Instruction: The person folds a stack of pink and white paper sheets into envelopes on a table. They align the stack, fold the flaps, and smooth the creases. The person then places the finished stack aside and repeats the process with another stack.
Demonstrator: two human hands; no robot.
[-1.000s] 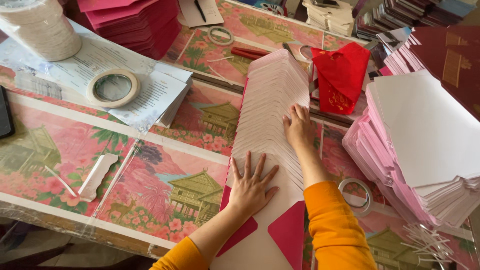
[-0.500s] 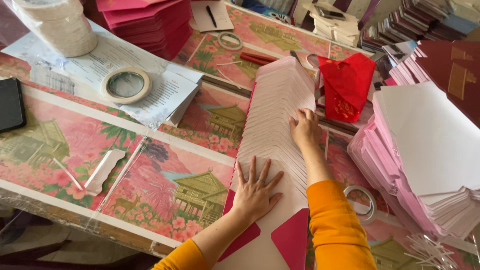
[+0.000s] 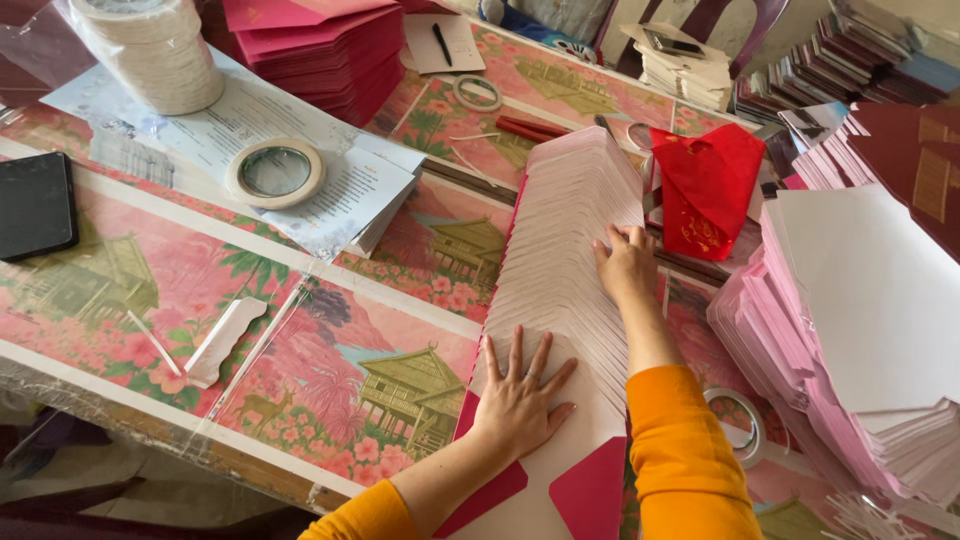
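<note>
Head view: left hand [image 3: 520,400] spread flat, right hand [image 3: 625,265] fingertips pressed on fanned envelopes [image 3: 570,230]; light, slippery, probably best gripped edgewise.

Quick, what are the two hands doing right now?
Left hand: open, fingers spread flat on the fanned row of envelopes, holding nothing.
Right hand: open, palm down on the same row, gripping nothing.

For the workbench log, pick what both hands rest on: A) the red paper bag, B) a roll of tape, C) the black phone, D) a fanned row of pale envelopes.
D: the left hand lies flat and the right hand presses higher up on the fanned row of pale envelopes.
</note>
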